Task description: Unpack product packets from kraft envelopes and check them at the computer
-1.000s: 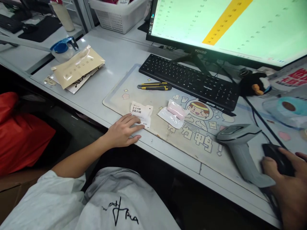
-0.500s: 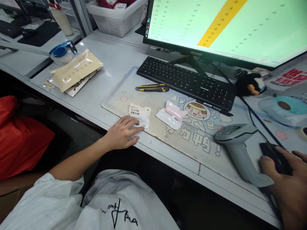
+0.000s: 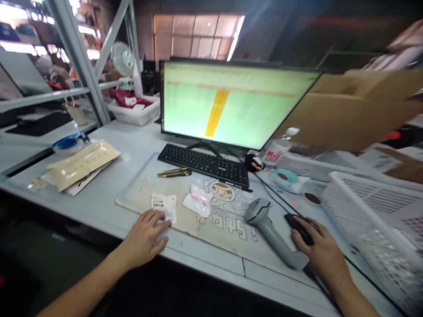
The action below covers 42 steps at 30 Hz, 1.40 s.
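My left hand [image 3: 147, 233] lies flat at the desk's front edge, fingers spread, its fingertips touching a small white printed packet [image 3: 165, 205]. Just right of that packet rests a clear packet with a pink roll inside [image 3: 199, 199]. My right hand [image 3: 317, 244] is wrapped over a black computer mouse [image 3: 301, 229]. Between the hands, near the mouse, a grey barcode scanner [image 3: 274, 233] lies on the cartoon desk mat [image 3: 132, 200]. Two yellow-and-black utility knives [image 3: 174, 172] lie behind the packets, below the black keyboard [image 3: 205, 165].
A monitor [image 3: 194, 105] with a green table on screen stands at the back. Beige mailer bags [image 3: 84, 165] lie at left. A plastic bottle [image 3: 279, 149], tape rolls [image 3: 286, 176] and a white basket [image 3: 363, 211] stand at right. Mouse and scanner cables cross the right side.
My view has tilted up and swung right, bringing the whole monitor, boxes and right-hand basket into sight. The left hand stays at the white packet and the right hand stays on the mouse.
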Available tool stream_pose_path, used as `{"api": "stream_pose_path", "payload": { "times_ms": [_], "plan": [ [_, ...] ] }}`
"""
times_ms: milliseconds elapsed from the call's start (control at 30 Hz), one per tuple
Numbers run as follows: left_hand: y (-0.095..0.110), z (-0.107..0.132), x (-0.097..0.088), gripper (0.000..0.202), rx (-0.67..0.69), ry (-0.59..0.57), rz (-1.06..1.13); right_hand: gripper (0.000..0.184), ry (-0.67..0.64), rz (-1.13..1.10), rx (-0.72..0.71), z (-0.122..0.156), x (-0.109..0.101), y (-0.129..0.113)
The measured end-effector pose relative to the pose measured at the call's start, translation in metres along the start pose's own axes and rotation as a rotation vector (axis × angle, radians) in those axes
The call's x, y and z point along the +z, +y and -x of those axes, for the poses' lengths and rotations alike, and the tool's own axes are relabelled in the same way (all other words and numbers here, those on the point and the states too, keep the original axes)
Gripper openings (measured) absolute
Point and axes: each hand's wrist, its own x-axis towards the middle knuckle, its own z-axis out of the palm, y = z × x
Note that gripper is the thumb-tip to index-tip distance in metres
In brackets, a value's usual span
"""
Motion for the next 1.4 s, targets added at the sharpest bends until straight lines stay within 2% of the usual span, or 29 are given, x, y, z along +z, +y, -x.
{"api": "stream_pose_path", "payload": {
  "times_ms": [100,200,767,967,1400],
  "plan": [
    [-0.003,-0.002,0.01,0.032,0.0,0.068,-0.034,0.058,0.017,-0.045,0.067,-0.002,0.004,0.005],
    [-0.005,-0.001,0.017,0.03,0.024,0.121,-0.059,0.055,0.036,-0.073,0.072,-0.002,0.004,0.005],
    [-0.018,0.004,0.035,0.032,0.058,0.238,-0.164,0.051,0.006,-0.072,0.018,-0.001,-0.002,0.003],
    [-0.018,0.004,0.034,0.032,0.06,0.216,-0.171,0.052,0.007,-0.085,0.015,0.0,0.001,0.005],
    [-0.004,0.0,0.022,0.028,-0.023,0.118,-0.104,0.055,0.014,-0.14,-0.004,-0.002,0.005,0.011]
  ]
}}
